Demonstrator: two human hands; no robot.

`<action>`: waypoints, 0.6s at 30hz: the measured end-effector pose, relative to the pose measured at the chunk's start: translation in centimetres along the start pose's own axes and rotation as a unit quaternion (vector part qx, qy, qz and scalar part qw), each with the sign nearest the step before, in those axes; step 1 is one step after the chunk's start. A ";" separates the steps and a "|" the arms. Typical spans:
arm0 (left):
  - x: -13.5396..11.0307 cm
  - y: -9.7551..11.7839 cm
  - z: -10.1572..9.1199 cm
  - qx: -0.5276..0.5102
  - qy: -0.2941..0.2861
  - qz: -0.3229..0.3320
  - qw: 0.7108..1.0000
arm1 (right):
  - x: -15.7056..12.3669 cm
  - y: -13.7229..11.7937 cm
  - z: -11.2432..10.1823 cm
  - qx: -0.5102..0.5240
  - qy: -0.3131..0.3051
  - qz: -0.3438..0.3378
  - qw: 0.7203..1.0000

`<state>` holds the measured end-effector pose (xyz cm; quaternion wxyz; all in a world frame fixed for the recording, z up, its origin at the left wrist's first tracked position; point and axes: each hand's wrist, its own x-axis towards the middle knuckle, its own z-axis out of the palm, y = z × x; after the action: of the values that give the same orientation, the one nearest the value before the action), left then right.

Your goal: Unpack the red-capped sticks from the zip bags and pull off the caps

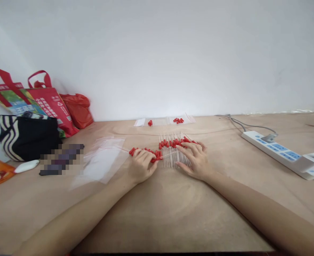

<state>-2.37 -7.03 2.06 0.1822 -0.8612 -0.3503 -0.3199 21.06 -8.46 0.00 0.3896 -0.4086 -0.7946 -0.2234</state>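
Fingers (144, 155) on the left hand (140, 167) are curled over a bunch of red caps (157, 156), can't really tell if they're gripping any. Right hand (200, 163) is loosely spread, not clenched, lying over a row of thin clear tubes (169, 161) with red ends. All that's on the bench (173, 213), left of the white power strip (276, 149). Clear plastic bags (103, 161) sit further left of the strip, and a black bag with white stripes (36, 138) is way left of it.

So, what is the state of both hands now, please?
Left hand: curled over red caps; whether it grips any cannot be told.
Right hand: open, spread over red-capped clear tubes.
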 end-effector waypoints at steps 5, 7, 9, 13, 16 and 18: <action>-0.5 0.6 0.9 -0.033 0.004 0.057 0.998 | 0.1 -0.9 0.3 0.023 -0.018 -0.077 0.997; -0.4 0.6 1.1 -0.041 0.009 0.068 0.997 | 0.2 -0.9 0.6 0.023 -0.014 -0.079 0.997; -0.3 0.6 1.1 -0.047 0.009 0.071 0.996 | 0.2 -1.0 0.9 0.027 -0.007 -0.076 0.997; -0.1 0.7 1.2 -0.056 0.001 0.064 0.996 | 0.3 -1.2 1.1 0.035 0.012 -0.075 0.996; 0.0 0.6 1.4 -0.061 -0.008 0.087 0.994 | 0.4 -1.4 0.8 0.038 0.017 -0.083 0.996; -0.1 0.5 1.6 -0.062 -0.005 0.100 0.993 | 0.4 -1.5 0.7 0.036 0.018 -0.091 0.995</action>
<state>-1.41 -6.56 0.78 0.1578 -0.9033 -0.2427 -0.3167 19.43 -8.67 -0.13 0.3961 -0.3163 -0.8288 -0.2368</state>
